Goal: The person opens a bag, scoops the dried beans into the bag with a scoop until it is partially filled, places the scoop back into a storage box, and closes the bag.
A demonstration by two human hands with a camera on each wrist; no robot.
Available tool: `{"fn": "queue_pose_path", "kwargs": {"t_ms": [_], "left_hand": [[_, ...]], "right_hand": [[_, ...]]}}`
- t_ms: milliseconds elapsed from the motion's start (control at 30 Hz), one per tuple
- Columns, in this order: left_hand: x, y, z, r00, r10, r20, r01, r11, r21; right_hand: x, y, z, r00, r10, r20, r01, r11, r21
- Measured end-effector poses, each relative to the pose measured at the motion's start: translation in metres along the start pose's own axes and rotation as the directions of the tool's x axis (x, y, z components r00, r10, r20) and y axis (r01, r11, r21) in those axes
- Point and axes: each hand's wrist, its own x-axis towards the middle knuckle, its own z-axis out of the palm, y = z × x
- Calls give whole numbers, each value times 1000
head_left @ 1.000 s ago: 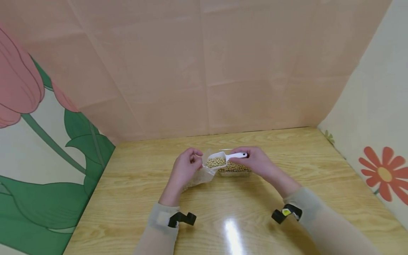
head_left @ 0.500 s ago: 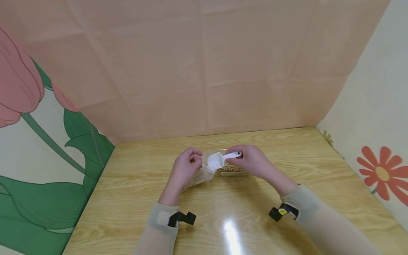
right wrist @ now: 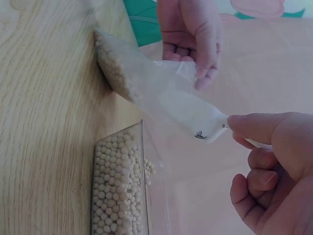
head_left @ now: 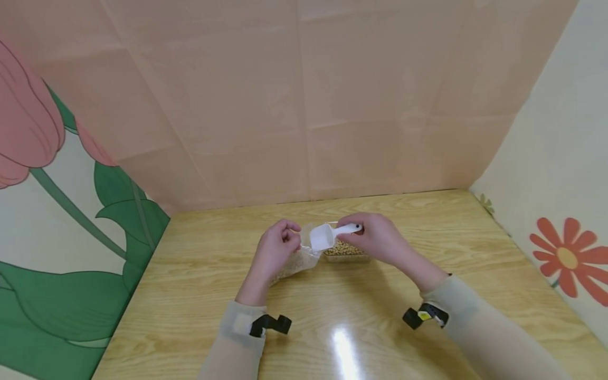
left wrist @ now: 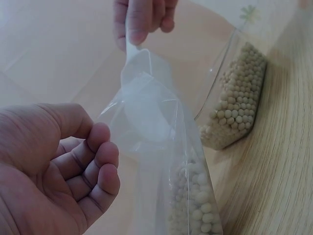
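Observation:
My right hand (head_left: 377, 237) pinches the handle of a white scoop (head_left: 323, 237) between thumb and fingers. The scoop is tipped into the mouth of a clear plastic bag (left wrist: 156, 156), and no beans show in its bowl. With thumb and index finger, my left hand (head_left: 279, 248) pinches the bag's rim; its other fingers are curled. Pale round soybeans (left wrist: 195, 200) fill the lower part of the bag, which stands on the table. Right beside it, a clear rectangular container (right wrist: 142, 156) holds more soybeans (right wrist: 115, 186), under my right hand in the head view.
The wooden table (head_left: 190, 316) carries the bag and the container. A pink sheet (head_left: 237, 105) hangs behind its back edge. Flower-printed panels rise at the left (head_left: 47, 221) and right (head_left: 537, 158). Both wrists wear black camera mounts.
My right hand has tilted the scoop over the bag's mouth, and the soybeans that lay in it have gone from its bowl. The left hand has stayed at the bag's rim.

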Motion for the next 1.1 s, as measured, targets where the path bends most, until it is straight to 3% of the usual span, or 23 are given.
{"fn": "queue_pose_path", "kwargs": {"t_ms": [267,567,833,1100], "left_hand": [[1,0,1,1000,-9,2,9,1000,4],[1,1,0,1000,-12,-8,12,1000,7],[1,-2,0,1000,-11,-4,11,1000,6],[1,-2,0,1000,1,-6,-1,1000,6]], "right_hand": [[-9,20,-19,992,126,6,-125,981,149],[-21,50,-44,968,249,-11,-243,953,180],[-27,73,-53,962,271,-15,-267,954,135],[-28,84,-62,977,213,17,-213,977,30]]}}
